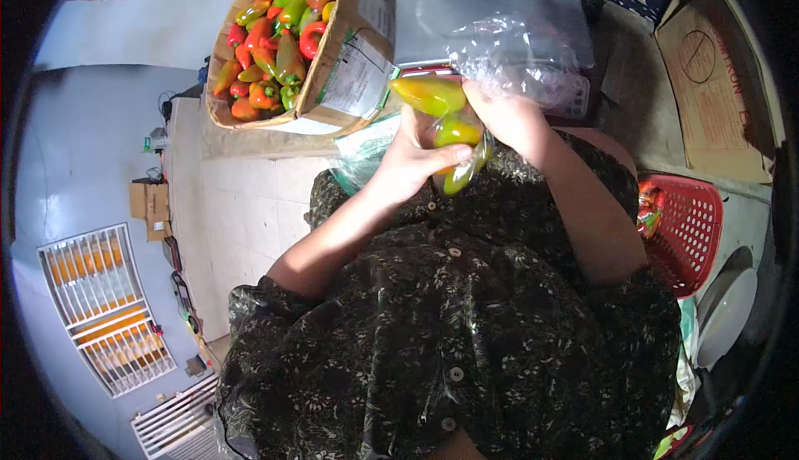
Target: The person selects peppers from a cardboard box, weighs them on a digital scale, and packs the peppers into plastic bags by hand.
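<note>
Several yellow-green peppers (429,96) are bunched in front of my chest, with clear film around at least the lower ones. My left hand (416,156) is closed around this bunch, its thumb lying across the lower peppers. On the other side, my right hand (509,123) has its fingers curled at the bunch and at a crinkled clear plastic bag (508,61). The bag spreads out above that hand. Exactly what the right fingertips pinch is partly hidden.
A cardboard box (358,69) full of red, orange and green peppers (270,44) stands at the upper left. Beyond my hands is a grey plastic lid or tray (424,11). At right are a red perforated basket (695,219), white basin (728,319) and cardboard carton (707,86).
</note>
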### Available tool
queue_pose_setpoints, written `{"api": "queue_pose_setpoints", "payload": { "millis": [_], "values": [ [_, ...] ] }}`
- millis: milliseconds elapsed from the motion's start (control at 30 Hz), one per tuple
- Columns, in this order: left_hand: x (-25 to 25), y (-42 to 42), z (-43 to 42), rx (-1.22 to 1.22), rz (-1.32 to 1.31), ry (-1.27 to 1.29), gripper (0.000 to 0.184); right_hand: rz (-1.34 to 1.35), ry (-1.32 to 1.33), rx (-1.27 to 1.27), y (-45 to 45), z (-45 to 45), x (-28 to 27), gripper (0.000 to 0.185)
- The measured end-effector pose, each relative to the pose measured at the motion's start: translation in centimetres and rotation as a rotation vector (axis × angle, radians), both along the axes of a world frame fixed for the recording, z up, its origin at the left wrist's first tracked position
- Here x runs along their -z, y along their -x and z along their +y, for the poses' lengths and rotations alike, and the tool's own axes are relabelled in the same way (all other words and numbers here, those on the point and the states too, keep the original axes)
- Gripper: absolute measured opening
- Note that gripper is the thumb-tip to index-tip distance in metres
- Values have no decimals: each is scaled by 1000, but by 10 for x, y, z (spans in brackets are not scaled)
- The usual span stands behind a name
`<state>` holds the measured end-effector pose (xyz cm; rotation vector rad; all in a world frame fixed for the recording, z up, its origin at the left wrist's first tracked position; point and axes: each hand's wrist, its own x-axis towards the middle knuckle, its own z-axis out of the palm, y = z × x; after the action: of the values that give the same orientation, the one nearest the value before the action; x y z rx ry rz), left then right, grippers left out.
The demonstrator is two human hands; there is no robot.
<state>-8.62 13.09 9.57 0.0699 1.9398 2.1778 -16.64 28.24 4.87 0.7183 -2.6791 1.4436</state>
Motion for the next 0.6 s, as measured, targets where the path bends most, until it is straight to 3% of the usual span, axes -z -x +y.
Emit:
{"api": "queue_pose_setpoints", "payload": {
  "millis": [33,100,133,233,267,300,367,400,500,533,567,600],
  "values": [
    [2,0,1,3,118,68,77,-88,-24,5,-2,0,-1,27],
    [7,3,4,7,361,203,75,-327,282,-34,5,-3,15,28],
    [8,9,-9,24,621,618,69,-446,435,-55,9,-6,23,30],
    [1,30,-39,314,1059,1150,61,-675,684,-29,-7,-3,1,34],
    [3,31,-42,322,1124,1202,48,-853,685,-9,-10,-1,-5,32],
    [-1,31,-44,370,1123,1246,47,-1029,684,9,-10,-1,-7,30],
    [-13,30,-48,463,1121,1337,44,-1002,674,-72,1,-1,13,29],
    [-13,34,-51,417,1150,1243,55,-953,709,-93,3,-1,12,28],
    [4,18,-44,-151,743,688,66,-870,835,-54,9,-3,1,26],
    [8,10,-31,-271,413,361,68,-867,888,-26,6,1,-14,26],
    [5,1,-21,-334,61,-142,61,-868,937,4,3,3,-21,26],
    [3,0,-17,-293,-5,-183,59,-880,933,-31,2,5,-17,25]
  ]
}}
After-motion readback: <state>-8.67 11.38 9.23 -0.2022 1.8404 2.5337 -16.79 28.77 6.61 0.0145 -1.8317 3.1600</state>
